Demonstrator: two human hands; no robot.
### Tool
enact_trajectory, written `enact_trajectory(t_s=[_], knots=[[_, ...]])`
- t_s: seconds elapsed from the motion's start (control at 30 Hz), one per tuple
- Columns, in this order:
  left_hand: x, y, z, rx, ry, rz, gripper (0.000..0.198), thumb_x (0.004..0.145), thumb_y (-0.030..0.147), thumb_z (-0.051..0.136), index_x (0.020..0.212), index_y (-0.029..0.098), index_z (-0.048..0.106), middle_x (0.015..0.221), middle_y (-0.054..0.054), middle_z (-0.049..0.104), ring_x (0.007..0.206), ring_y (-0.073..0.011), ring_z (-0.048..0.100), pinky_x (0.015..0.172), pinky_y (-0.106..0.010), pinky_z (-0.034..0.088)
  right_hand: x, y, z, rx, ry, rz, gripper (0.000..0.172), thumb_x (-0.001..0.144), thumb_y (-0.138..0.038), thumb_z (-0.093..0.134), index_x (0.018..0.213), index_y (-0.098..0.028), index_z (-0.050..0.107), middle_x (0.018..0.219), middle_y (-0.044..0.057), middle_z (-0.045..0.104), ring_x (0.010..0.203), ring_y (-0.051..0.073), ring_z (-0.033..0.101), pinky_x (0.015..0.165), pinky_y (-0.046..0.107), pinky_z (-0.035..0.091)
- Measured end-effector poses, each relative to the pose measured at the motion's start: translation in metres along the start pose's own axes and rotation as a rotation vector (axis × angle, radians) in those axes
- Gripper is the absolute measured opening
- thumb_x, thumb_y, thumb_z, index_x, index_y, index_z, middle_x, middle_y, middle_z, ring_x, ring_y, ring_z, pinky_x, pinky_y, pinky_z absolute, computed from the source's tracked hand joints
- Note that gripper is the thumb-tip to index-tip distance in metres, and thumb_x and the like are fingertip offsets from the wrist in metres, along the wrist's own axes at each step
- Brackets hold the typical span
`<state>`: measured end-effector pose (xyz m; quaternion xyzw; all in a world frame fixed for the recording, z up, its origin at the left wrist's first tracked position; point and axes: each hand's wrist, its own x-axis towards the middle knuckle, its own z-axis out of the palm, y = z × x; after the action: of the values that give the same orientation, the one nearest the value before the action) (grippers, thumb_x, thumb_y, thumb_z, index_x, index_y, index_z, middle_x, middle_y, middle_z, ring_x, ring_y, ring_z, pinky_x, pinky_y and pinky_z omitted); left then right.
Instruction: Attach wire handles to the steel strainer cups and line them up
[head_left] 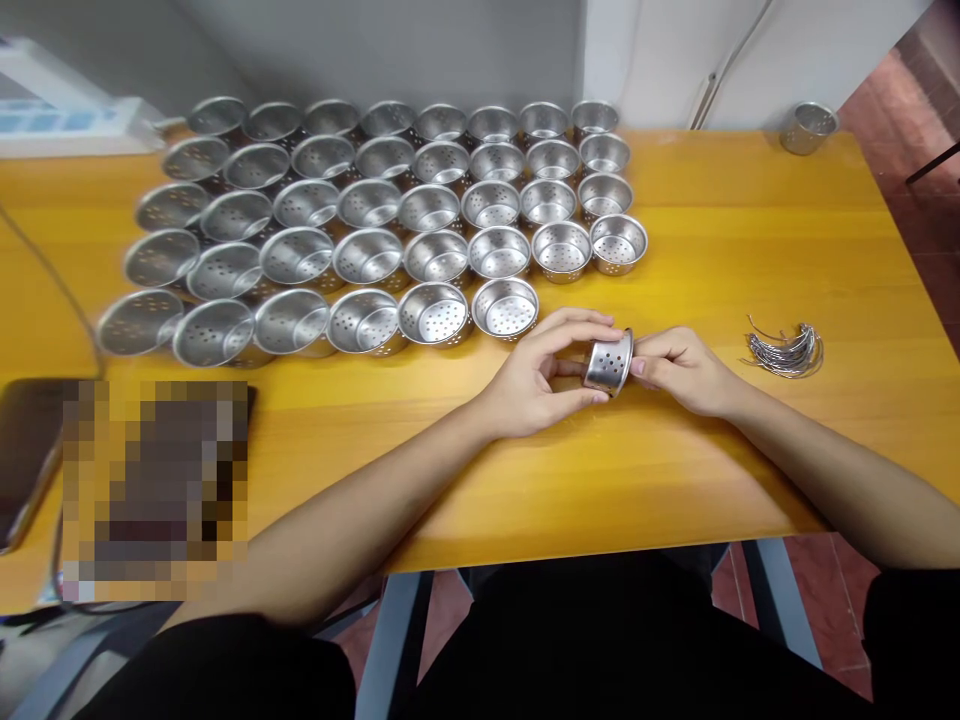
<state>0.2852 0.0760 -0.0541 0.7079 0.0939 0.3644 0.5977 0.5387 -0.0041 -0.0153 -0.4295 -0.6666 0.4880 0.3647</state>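
My left hand (pixel 541 375) and my right hand (pixel 682 368) meet over the middle of the yellow table (pixel 675 470). Between them they hold a small perforated metal cup (pixel 609 362) tipped on its side, its holed bottom facing left. Left fingers curl over its top and under its bottom; right fingers pinch its rim from the right. Just behind the hands stand several rows of matching perforated metal cups (pixel 390 215), upright and packed close. The nearest of them (pixel 505 306) is a short way up-left of my left hand.
A bundle of curved wire handles (pixel 787 352) lies to the right of my right hand. One lone metal cup (pixel 808 127) stands at the far right corner. A dark phone (pixel 26 450) and a blurred patch lie at the left front. The table's front edge is close to my body.
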Motion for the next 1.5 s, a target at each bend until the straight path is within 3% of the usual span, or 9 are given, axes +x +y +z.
enact_trajectory(t_s=[0.17,0.6,0.83,1.5], knots=[[0.0,-0.0022,-0.0013,-0.001,-0.004,-0.011,0.07,0.087,0.034,0.105,0.151,0.04,0.079,0.156,-0.014,0.062,0.149,-0.0348,0.069,0.101,-0.044,0.079,-0.0019,0.0025,-0.0006,0.004,0.004,-0.007,0.06,0.115,-0.05,0.065,0.066,-0.021,0.047,0.063,-0.006,0.038,0.059,0.01,0.031,0.057,0.028,0.026],[-0.0006,-0.0042,-0.0017,-0.022,-0.007,-0.037,0.072,0.085,0.035,0.107,0.152,0.039,0.079,0.157,-0.015,0.063,0.152,-0.0359,0.069,0.097,-0.039,0.079,-0.0022,0.0089,-0.0029,0.052,0.054,0.017,0.066,0.116,-0.061,0.066,0.065,-0.02,0.054,0.062,-0.003,0.048,0.057,0.011,0.04,0.058,0.029,0.033],[-0.0001,-0.003,-0.0005,-0.007,0.003,-0.032,0.071,0.086,0.035,0.106,0.151,0.04,0.079,0.158,-0.015,0.064,0.155,-0.0358,0.066,0.101,-0.042,0.078,-0.0044,0.0069,-0.0051,0.006,0.029,0.03,0.069,0.117,-0.065,0.065,0.066,-0.02,0.055,0.06,-0.003,0.047,0.057,0.011,0.038,0.056,0.029,0.031],[0.0,-0.0004,-0.0002,-0.026,-0.006,-0.051,0.067,0.089,0.033,0.104,0.151,0.038,0.079,0.159,-0.014,0.064,0.151,-0.0341,0.07,0.1,-0.039,0.078,-0.0042,0.006,-0.006,-0.006,0.028,0.077,0.065,0.116,-0.062,0.065,0.067,-0.021,0.053,0.062,-0.003,0.046,0.058,0.012,0.038,0.058,0.03,0.031]])
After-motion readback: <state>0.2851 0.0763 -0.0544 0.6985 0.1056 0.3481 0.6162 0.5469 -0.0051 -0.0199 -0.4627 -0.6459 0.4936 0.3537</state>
